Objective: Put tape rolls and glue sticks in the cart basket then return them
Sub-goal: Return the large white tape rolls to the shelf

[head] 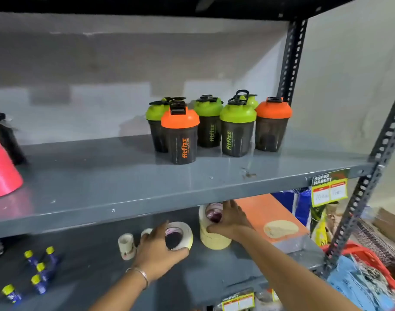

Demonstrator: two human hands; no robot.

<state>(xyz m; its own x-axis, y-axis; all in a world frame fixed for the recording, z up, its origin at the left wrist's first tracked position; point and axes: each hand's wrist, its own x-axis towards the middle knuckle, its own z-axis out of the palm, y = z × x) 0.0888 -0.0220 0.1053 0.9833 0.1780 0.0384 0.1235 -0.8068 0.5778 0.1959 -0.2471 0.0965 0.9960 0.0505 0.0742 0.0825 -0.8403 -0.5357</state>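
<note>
A: Where do the tape rolls sit relative to each hand?

B: Both are on the lower shelf (97, 261), lower centre of the frame. The left hand (157, 250) curls around a single tape roll (179, 235) standing on edge, its hole facing the camera; the thumb is under it, the fingers over its left side.

A: And the other?

B: The right hand (231, 221) grips the stack of tape rolls (211, 240) just right of that one, thumb on the stack's near side, fingers reaching behind it. I judge the stack's axis as upright.

A: The basket?

B: A red basket (358, 250) shows at lower right, nearer the right hand. The glue sticks (38, 270) stand at lower left, untouched.
</note>
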